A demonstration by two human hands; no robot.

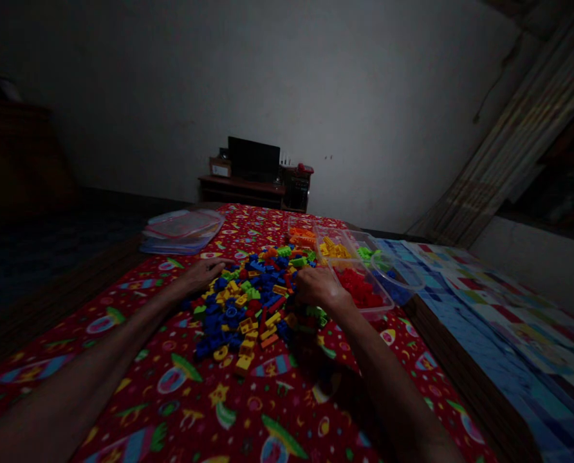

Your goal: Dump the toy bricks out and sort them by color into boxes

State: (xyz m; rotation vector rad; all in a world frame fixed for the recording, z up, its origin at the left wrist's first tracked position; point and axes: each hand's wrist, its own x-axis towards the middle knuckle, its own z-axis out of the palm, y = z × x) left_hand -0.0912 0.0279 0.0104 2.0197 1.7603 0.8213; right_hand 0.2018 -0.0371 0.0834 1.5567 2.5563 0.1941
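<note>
A loose pile of building bricks [262, 286] in blue, yellow, red, green and orange is spread over a red patterned cloth [181, 411]. My left hand [203, 273] rests at the pile's left edge, fingers stretched out and nothing visible in them. On the other side, my right hand [318, 287] is closed over the pile's right edge, beside a clear box of red bricks [361, 289]. Its fingertips are hidden, so what they hold does not show. Behind it stand boxes with orange bricks [302, 238], yellow bricks [334, 249], green bricks [365, 254] and blue bricks [386, 274].
Stacked clear lids [183, 230] lie at the far left of the cloth. A blue checked sheet [480, 334] covers the surface on the right, beyond a dark wooden edge [461, 366]. A monitor [253, 159] stands on a low desk [241, 186] by the wall.
</note>
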